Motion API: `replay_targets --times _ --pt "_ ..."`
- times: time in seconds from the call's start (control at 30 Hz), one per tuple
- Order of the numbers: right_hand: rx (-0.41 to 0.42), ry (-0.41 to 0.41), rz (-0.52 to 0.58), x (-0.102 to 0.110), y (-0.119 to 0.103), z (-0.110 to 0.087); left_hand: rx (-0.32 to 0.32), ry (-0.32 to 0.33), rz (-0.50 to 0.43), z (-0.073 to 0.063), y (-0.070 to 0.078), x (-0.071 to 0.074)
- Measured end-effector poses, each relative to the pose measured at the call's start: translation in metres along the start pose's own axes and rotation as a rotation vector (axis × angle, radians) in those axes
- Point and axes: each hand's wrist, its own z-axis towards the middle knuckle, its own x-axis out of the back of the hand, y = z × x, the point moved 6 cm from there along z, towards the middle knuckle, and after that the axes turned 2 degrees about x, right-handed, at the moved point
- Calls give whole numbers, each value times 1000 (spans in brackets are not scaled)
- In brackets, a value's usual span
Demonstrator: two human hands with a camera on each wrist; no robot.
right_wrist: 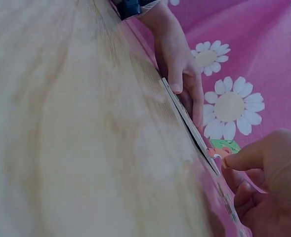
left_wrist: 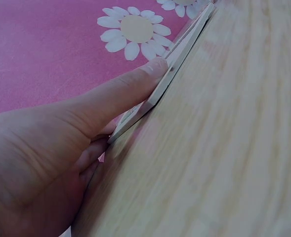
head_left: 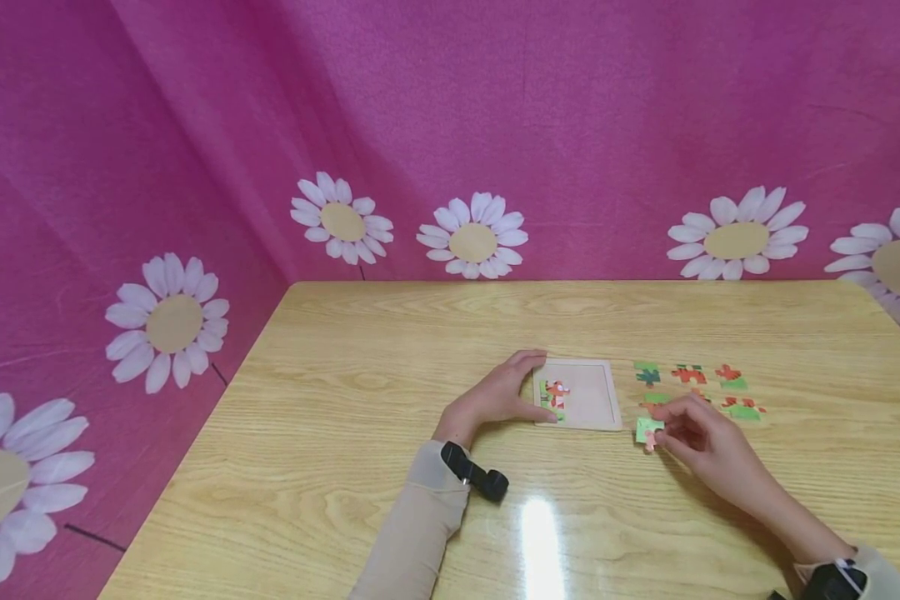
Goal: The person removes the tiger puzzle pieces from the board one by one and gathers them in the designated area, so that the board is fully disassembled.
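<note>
A pale, square wooden puzzle tray [head_left: 585, 392] lies on the table with a few joined pieces [head_left: 555, 396] along its left side. My left hand [head_left: 501, 392] grips the tray at its left end, thumb over the near edge and fingers at the far corner. In the left wrist view the thumb [left_wrist: 130, 89] presses on the tray's rim [left_wrist: 170, 81]. To the right of the tray, my right hand [head_left: 708, 446] pinches a green and pink puzzle piece [head_left: 647, 431] between thumb and fingers. The right wrist view shows this piece [right_wrist: 224, 147] held up at the fingertips.
Several loose puzzle pieces lie in two rows right of the tray, among them a green one [head_left: 647, 372] and an orange one [head_left: 729, 372]. The wooden table [head_left: 307, 467] meets a pink flowered cloth [head_left: 570, 125] at the back and left.
</note>
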Motion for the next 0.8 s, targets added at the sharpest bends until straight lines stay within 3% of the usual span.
replay_targets --times 0.3,0.8 --pt "-1 22 -14 10 9 -10 -2 -1 5 1 -1 -1" --pt "-5 17 -40 11 12 -10 1 1 -9 1 0 0"
